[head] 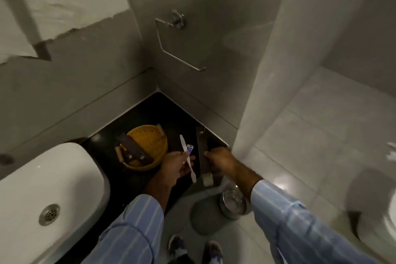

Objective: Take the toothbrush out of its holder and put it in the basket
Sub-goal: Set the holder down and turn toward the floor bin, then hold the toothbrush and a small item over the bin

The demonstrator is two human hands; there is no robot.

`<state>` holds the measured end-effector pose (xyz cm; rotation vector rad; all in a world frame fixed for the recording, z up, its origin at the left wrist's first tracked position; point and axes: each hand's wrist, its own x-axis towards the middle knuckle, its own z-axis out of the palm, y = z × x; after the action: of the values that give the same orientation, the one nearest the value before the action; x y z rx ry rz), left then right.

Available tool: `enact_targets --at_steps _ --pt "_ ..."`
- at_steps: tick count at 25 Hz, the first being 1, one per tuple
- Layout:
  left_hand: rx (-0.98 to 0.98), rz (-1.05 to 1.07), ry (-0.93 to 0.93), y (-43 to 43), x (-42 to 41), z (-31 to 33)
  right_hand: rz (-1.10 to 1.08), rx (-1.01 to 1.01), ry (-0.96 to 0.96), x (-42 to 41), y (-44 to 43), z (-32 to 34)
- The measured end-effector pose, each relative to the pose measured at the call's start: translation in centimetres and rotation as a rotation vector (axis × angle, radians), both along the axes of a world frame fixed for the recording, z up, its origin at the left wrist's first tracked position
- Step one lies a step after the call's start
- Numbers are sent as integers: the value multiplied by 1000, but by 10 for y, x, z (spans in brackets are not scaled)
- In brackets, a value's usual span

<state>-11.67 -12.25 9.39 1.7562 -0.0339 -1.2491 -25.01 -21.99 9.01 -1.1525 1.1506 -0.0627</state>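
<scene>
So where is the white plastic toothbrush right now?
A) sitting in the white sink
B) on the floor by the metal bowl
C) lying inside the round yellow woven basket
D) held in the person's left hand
D: the white plastic toothbrush is gripped in the left hand, beside the round yellow woven basket, not in it.

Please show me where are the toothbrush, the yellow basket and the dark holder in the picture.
toothbrush (188, 157): head view, on the white handle held in the left hand.
yellow basket (150, 138): head view, on the woven inside.
dark holder (201, 148): head view, on its long dark body above the right hand.
</scene>
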Motion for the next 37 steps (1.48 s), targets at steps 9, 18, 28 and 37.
enact_targets --at_steps 9,18,28,37 --pt "118 -334 28 -17 -84 -70 -237 149 159 -109 17 -105" --pt "236 -561 55 -33 -120 -140 -535 347 286 -169 28 -186" --pt "255 -562 -7 -30 -108 -162 -631 335 205 -170 6 -219" --pt "96 -667 -166 -38 -69 -89 -55 -427 99 -105 -24 -97"
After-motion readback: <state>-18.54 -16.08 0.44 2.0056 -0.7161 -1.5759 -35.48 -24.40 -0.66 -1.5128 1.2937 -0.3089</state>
